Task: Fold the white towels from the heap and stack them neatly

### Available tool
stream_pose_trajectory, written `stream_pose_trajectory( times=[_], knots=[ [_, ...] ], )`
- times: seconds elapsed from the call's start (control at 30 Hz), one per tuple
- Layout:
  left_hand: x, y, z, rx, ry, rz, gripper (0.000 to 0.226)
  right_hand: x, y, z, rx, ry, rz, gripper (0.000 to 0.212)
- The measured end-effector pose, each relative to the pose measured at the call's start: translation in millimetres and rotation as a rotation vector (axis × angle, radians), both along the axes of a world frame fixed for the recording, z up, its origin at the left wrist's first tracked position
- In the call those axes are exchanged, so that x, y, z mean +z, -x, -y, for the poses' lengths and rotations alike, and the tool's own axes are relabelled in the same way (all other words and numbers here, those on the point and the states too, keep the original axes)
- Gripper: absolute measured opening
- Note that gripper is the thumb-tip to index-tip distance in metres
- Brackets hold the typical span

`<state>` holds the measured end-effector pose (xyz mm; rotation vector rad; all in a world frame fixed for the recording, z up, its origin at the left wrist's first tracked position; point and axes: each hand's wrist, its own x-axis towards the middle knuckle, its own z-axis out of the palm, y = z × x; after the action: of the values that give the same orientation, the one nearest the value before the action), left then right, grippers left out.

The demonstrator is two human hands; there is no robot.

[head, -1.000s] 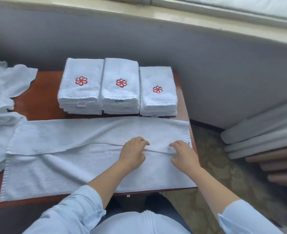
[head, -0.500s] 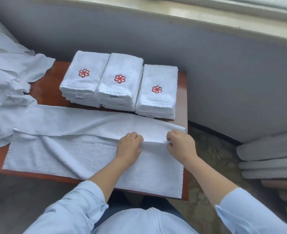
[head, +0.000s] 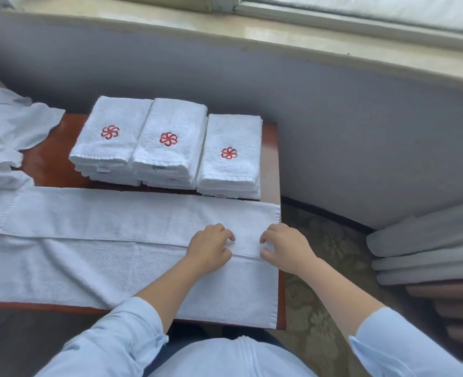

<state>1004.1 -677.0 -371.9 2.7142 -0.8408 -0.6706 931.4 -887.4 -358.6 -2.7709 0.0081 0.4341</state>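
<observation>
A long white towel (head: 94, 257) lies spread across the wooden table (head: 48, 161), its far long edge folded over toward the middle. My left hand (head: 210, 247) and my right hand (head: 284, 246) sit side by side near the towel's right end, fingers curled. Each pinches the folded flap's edge. Behind the towel stand three stacks of folded white towels with red flower logos: left (head: 110, 137), middle (head: 170, 142) and right (head: 230, 156). The heap of loose white towels (head: 4, 131) lies at the table's left end.
A grey wall with a stone window sill (head: 279, 36) runs behind the table. To the right, past the table edge, is patterned carpet (head: 331, 268) and hanging curtain folds (head: 428, 257). My light blue sleeves fill the bottom of the view.
Both hands stay at the flap's edge near the towel's right end, a little closer together. The view has shifted; the towel and stacks have not moved.
</observation>
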Motion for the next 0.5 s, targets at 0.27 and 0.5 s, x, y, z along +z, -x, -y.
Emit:
stream_pose_trajectory(
  times=[0.27,0.5],
  knots=[
    [-7.5,11.1,-5.0,-0.149,-0.108,-0.054,0.069,-14.0,12.4,-10.8,0.025,0.051,-0.280,0.077],
    [-12.4,37.5,-37.9,-0.213,-0.170,0.013,0.075,-16.3,37.2,-32.4,0.022,-0.044,0.060,0.053]
  ],
)
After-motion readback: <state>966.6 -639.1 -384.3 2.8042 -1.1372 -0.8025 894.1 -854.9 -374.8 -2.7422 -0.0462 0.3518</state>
